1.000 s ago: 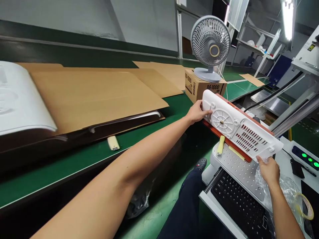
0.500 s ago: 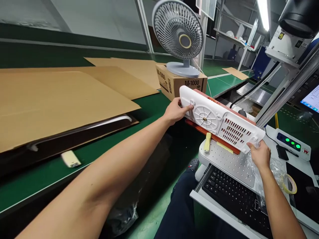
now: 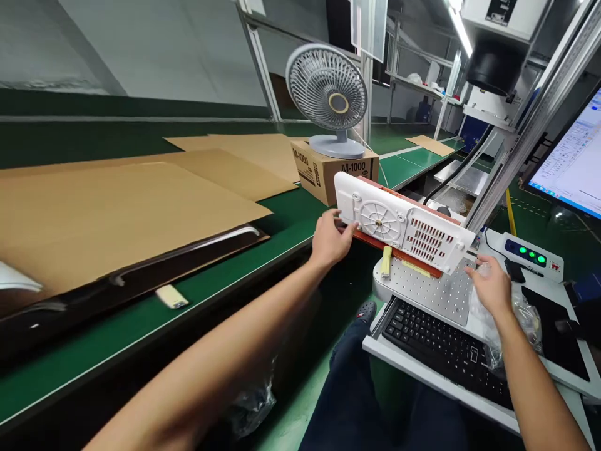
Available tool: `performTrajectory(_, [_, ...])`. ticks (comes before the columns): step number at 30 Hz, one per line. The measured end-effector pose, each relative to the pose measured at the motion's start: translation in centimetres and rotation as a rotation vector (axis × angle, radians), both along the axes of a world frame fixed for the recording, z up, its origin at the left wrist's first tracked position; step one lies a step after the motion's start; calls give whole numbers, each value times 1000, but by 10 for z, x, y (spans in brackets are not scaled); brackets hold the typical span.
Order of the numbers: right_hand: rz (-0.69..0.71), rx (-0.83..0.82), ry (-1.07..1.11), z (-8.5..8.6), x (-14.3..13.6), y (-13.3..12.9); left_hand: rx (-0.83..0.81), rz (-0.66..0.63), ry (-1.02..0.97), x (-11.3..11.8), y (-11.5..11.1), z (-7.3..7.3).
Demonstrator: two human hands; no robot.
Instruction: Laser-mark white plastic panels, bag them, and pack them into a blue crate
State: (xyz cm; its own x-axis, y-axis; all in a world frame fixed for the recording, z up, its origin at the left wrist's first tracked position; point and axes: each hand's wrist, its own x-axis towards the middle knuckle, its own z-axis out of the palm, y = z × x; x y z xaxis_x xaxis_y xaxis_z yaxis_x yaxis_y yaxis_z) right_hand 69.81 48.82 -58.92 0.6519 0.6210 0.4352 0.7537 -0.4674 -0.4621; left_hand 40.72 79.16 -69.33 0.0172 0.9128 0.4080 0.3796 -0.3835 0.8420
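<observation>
A white plastic panel [image 3: 401, 219], with a round ribbed pattern and a slotted vent, stands tilted against an orange-red fixture [image 3: 429, 268] on a perforated metal plate [image 3: 448, 297]. At the panel's left end is my left hand [image 3: 331, 241], its thumb and fingers apart, the thumb by the lower edge. My right hand [image 3: 492, 285] sits just off the right end, fingers loosely spread with nothing seen in them. A yellow clip-like piece [image 3: 385, 262] is at the fixture's front. Whether my left fingertips still touch the panel is hard to tell.
A keyboard [image 3: 441, 344] lies on a pulled-out tray below the plate. Clear plastic bags [image 3: 528, 319] are beside my right wrist. Cardboard sheets [image 3: 141, 213] cover the green bench at left. A fan [image 3: 328, 94] stands on a carton [image 3: 323, 172]. A black-lensed machine head [image 3: 498, 66] hangs above.
Both hands have loosened from the panel's ends, the right one coming away from it. The panel sits slightly lower against the fixture. The view has turned to the right and up.
</observation>
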Motion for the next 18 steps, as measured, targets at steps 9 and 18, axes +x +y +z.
performTrajectory(9, [-117, 603, -296, 50, -23, -202, 366, -728, 96, 65, -282, -73])
performTrajectory(18, [-266, 735, -169, 43, -49, -292, 440, -1060, 504, 171, -391, -88])
